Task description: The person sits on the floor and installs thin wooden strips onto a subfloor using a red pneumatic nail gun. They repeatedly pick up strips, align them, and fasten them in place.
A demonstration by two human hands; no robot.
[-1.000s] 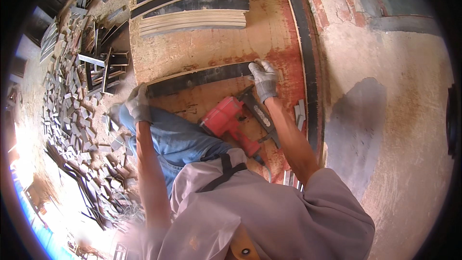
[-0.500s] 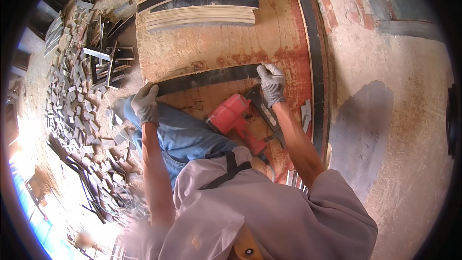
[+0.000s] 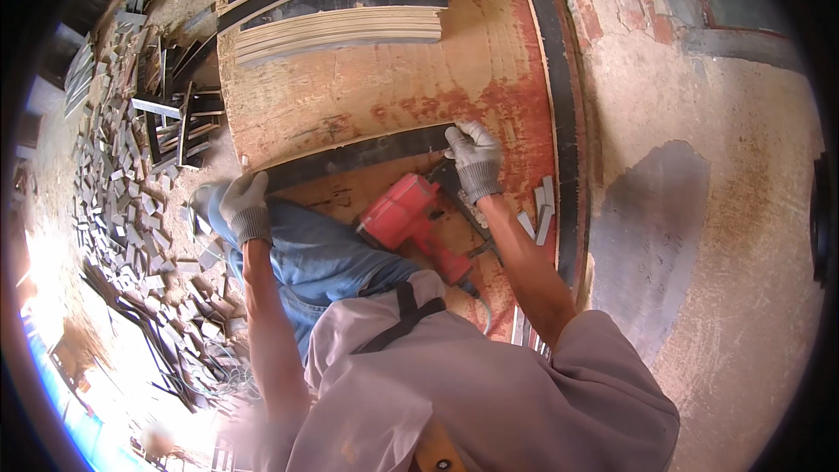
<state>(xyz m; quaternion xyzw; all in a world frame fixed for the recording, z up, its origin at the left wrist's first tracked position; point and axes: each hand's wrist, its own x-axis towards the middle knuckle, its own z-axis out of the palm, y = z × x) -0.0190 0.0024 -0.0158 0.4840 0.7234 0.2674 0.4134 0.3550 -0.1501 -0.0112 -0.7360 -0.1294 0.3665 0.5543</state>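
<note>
A long, dark-faced plywood strip (image 3: 358,154) lies across the wooden work surface (image 3: 332,92), held between both hands. My left hand (image 3: 245,204), in a grey knit glove, grips its left end beside my knee. At the other end my right hand (image 3: 474,157), gloved alike, is closed on the strip. Close below the strip, between my leg and right forearm, rests a red nail gun (image 3: 400,212) with a black magazine, partly covered by my right arm. A hose runs from its handle.
Dark plywood strips (image 3: 341,26) are stacked at the far end of the board. Many small offcuts (image 3: 127,201) litter the floor at left, near a heap of frame pieces (image 3: 183,118). Grey nail strips (image 3: 544,210) lie by the right edge, next to a plastered wall (image 3: 734,149).
The whole view has shifted, so most things sit further left. Both hands keep hold of the plywood strip, whose right end sits slightly lower in the view.
</note>
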